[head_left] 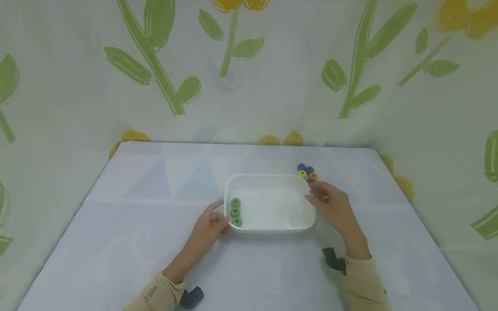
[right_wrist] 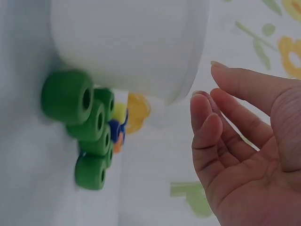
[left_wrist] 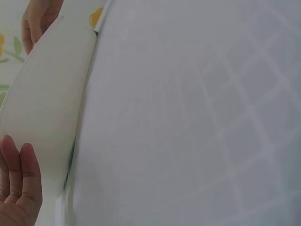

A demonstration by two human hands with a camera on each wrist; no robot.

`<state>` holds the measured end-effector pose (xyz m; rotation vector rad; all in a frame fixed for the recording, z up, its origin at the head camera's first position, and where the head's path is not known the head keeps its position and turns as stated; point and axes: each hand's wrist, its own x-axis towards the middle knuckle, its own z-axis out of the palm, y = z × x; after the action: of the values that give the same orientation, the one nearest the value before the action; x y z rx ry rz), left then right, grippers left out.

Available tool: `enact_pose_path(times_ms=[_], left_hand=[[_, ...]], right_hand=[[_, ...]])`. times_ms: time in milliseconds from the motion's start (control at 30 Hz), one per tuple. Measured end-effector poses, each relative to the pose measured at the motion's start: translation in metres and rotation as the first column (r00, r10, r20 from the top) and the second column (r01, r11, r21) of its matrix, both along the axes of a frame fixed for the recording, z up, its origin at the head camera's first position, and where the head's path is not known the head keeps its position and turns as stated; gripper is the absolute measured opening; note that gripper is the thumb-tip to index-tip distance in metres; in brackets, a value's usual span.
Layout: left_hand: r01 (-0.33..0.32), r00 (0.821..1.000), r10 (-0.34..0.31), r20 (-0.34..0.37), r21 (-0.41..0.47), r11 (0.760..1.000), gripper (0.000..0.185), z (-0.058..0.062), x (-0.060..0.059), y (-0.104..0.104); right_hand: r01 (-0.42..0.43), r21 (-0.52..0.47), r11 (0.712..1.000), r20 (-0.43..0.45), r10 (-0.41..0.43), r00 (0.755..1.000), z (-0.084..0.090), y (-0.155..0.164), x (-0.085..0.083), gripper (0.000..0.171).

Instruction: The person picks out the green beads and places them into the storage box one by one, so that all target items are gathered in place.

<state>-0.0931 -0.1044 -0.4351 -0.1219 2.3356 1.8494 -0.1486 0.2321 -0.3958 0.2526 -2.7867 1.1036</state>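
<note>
A white plastic tub (head_left: pixel 272 207) sits on the table, with three green ring-shaped beads (head_left: pixel 235 211) in a row along its left inner side. My left hand (head_left: pixel 210 224) is at the tub's left end, its fingers touching the outer wall; fairly straight fingers (left_wrist: pixel 29 174) show against that wall in the left wrist view. At the far right corner is my right hand (head_left: pixel 330 205). In the right wrist view its fingers (right_wrist: pixel 207 127) are loosely bent beside the rim, thumb apart, holding nothing. Several green beads (right_wrist: pixel 91 169) lie outside the tub there, mostly hidden in the head view.
Beyond the tub's far right corner lie blue beads (head_left: pixel 305 168), a yellow bead (head_left: pixel 301 172) and an orange bead (head_left: pixel 313 176). A pale patterned cloth (head_left: pixel 155 242) covers the table. A flowered curtain (head_left: pixel 272 86) stands behind it. Dark wrist-camera mounts (head_left: pixel 333 260) hang near both sleeves.
</note>
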Motion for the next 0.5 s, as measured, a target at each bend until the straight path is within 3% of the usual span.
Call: enact_pose_path(times_ms=[500], left_hand=[[-0.011,1.0,0.011,0.009,-0.01,1.0,0.059,0.001,0.0,0.001]], right_hand=[[0.115,0.095,0.989,0.098,-0.124,0.987,-0.024,0.041,0.003,0.034]])
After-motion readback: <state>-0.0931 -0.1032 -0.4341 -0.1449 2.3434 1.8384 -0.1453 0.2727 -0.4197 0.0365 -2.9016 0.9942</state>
